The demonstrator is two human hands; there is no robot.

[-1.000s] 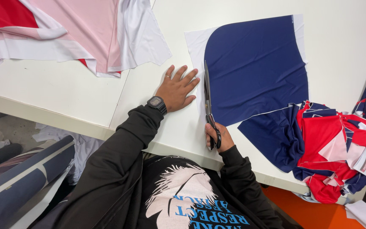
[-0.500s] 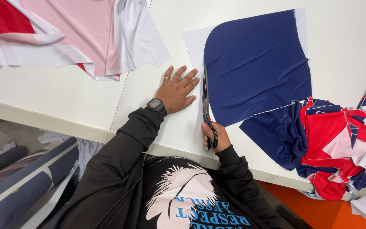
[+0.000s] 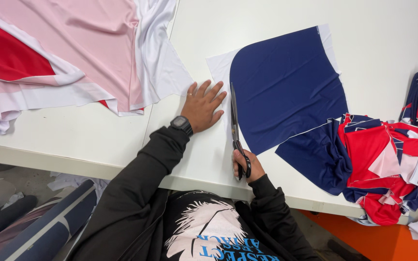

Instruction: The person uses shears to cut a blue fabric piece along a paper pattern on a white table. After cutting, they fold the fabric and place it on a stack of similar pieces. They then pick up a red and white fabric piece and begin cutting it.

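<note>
A navy blue fabric panel (image 3: 286, 87) with a white border lies flat on the white table (image 3: 73, 130). My right hand (image 3: 246, 165) grips the handles of black scissors (image 3: 235, 126), whose blades point away from me along the panel's left edge. My left hand (image 3: 203, 104) lies flat with fingers spread on the white margin just left of the blades, and a black watch sits on its wrist.
Pink, red and white fabric (image 3: 73, 58) is spread over the table's far left. A heap of red and navy cut pieces (image 3: 378, 164) lies at the right edge. Dark fabric rolls (image 3: 35, 227) rest below the table on the left.
The view has shifted slightly. The scissors and both hands stay at the panel's left edge, with the blades reaching a little farther along it.
</note>
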